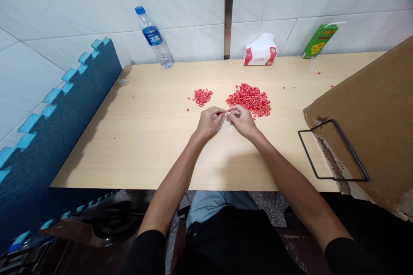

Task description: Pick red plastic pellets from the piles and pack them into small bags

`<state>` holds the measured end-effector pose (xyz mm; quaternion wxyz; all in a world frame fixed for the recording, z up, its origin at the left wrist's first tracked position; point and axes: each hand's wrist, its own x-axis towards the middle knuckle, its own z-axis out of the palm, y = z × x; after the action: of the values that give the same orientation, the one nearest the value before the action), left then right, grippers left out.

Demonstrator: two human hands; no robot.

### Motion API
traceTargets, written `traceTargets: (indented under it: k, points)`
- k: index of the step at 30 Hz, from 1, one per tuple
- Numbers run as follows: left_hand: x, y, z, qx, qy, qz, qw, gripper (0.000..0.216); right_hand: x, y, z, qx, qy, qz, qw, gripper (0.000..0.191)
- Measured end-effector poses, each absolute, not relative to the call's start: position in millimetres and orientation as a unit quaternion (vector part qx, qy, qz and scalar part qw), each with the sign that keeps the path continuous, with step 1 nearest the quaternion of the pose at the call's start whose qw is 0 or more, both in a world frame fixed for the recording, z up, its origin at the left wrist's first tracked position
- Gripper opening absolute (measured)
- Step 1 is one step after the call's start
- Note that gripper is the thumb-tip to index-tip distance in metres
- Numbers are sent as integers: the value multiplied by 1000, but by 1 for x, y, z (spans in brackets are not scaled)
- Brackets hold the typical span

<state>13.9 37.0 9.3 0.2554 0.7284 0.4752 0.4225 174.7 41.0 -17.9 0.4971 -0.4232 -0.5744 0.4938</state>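
Note:
My left hand (209,122) and my right hand (242,120) meet over the middle of the wooden table (145,137), fingers curled and pinched together on a small clear thing, perhaps a tiny plastic bag (226,125), between them. Just beyond my right hand lies a large pile of small red pieces (250,99). A smaller pile of the same red pieces (202,96) lies beyond my left hand. What sits inside the pinch is too small to make out.
A water bottle (153,36), a tissue pack (260,50) and a green juice carton (319,39) stand along the tiled wall. A cardboard sheet (371,124) with a black wire frame (332,150) overhangs the table's right side. Blue foam matting (58,116) leans at left. Stray red pieces dot the table.

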Motion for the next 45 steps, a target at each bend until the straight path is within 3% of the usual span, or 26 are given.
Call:
traceTargets:
  k: [6, 14, 26, 45]
  points:
    - [15, 42, 1, 606, 491, 490, 390, 12, 177, 44, -18, -394, -505, 574, 510, 31]
    - [24, 38, 8, 544, 470, 502, 481, 19, 177, 43, -16, -389, -514, 568, 512, 27]
    - [24, 37, 5, 610, 473, 503, 389, 18, 176, 39, -13, -390, -528, 543, 523, 30]
    - [19, 38, 3, 645, 454, 468, 397, 18, 172, 37, -14, -402, -538, 528, 520, 36]
